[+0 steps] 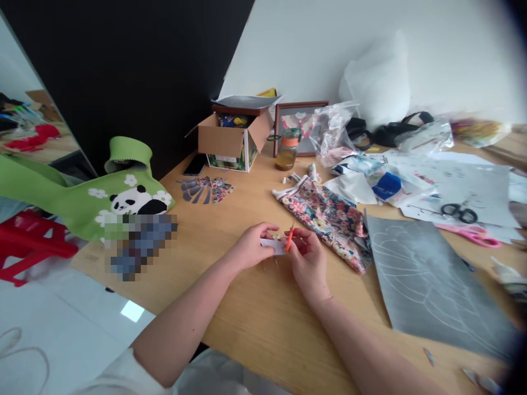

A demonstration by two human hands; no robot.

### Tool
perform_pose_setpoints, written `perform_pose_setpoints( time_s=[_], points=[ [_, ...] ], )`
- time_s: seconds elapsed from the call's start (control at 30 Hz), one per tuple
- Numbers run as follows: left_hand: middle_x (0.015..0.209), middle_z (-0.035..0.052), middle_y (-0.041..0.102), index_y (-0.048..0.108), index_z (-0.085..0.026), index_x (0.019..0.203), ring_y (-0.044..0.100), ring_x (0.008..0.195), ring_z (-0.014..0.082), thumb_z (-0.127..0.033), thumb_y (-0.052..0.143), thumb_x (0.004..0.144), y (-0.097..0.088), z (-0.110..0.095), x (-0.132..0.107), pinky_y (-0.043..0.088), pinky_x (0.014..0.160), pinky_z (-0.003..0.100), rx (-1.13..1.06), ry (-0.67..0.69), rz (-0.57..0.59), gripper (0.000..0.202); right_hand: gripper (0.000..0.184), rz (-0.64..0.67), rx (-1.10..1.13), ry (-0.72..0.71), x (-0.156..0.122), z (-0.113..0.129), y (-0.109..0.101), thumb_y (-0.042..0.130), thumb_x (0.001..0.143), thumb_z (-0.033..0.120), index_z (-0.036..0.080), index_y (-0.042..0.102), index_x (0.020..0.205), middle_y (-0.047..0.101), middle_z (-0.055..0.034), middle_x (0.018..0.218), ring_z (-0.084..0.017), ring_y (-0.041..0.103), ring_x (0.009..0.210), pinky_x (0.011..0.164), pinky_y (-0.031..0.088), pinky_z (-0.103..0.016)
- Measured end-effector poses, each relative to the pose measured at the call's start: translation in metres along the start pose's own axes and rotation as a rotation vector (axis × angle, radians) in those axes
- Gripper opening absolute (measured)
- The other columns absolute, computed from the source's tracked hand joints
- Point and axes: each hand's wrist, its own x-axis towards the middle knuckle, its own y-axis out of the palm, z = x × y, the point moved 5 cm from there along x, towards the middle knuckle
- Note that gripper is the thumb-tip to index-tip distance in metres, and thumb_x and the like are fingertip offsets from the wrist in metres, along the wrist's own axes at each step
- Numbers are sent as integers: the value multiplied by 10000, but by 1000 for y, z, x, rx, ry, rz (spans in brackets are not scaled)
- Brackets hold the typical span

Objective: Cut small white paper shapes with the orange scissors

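Note:
My left hand [252, 246] pinches a small white piece of paper or card [272, 246] just above the wooden table [230, 307]. My right hand [308, 258] is closed round a thin orange-handled tool [290, 238], whose tip meets the right end of the white piece. Both hands sit close together near the table's middle. A folded floral fabric [325, 219] lies just right of my right hand.
A grey sheet with drawn curved lines [428, 280] lies to the right. Black scissors [459, 210] and pink scissors [473, 233] rest on papers beyond it. An open cardboard box [230, 140], a jar [287, 149], a framed picture [300, 122], cut fabric pieces [208, 189] and a green panda bag [123, 192] stand further off.

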Motion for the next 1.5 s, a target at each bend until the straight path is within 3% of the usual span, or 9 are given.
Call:
perform_pose_setpoints(
  time_s=[0.33,0.47,0.6,0.73,1.0,1.17,1.5],
  points=[
    [875,35,656,595,-124,1185,593,662,122,-10,612,646,13,8,-2,432,587,235,-146,-95,28,551,308,57,19,120,-1,-2,3,706,708,246,230,550,974,656,13,677,-173,647,616,537,511,-270],
    [793,17,644,591,-119,1164,576,602,109,-37,651,660,13,11,-2,421,546,233,-254,-127,24,514,313,13,16,95,0,0,1,715,688,250,230,554,957,672,-8,771,-166,643,630,541,515,-271],
    [757,21,641,605,-116,976,564,564,94,-109,730,649,15,14,-3,401,507,220,-375,-175,28,350,314,-36,20,54,2,1,-2,725,682,248,224,556,945,681,-47,934,-154,654,674,575,533,-278],
    [741,16,640,588,-127,836,557,539,81,-84,739,609,19,14,-4,396,485,210,-434,-200,22,276,317,-46,20,23,1,0,-3,727,689,245,218,558,955,679,-46,946,-143,652,670,585,536,-276],
    [796,45,688,611,-112,895,635,545,125,-23,663,617,5,6,-5,445,477,231,-486,-184,-78,297,330,-85,8,-39,3,1,-7,760,713,288,218,564,969,645,-57,1020,-138,655,698,616,545,-289],
    [757,51,695,603,-109,852,640,521,133,-13,653,620,-3,4,-4,472,491,244,-518,-158,-115,256,342,-42,42,-12,1,0,-3,770,714,308,227,552,964,624,-56,1061,-130,661,702,624,566,-288],
    [722,39,692,613,-124,931,624,533,123,-58,704,616,-5,13,1,438,503,226,-436,-109,-97,334,309,37,35,15,0,-3,1,748,710,239,227,558,954,637,-29,966,-118,638,653,579,553,-259]
  ],
)
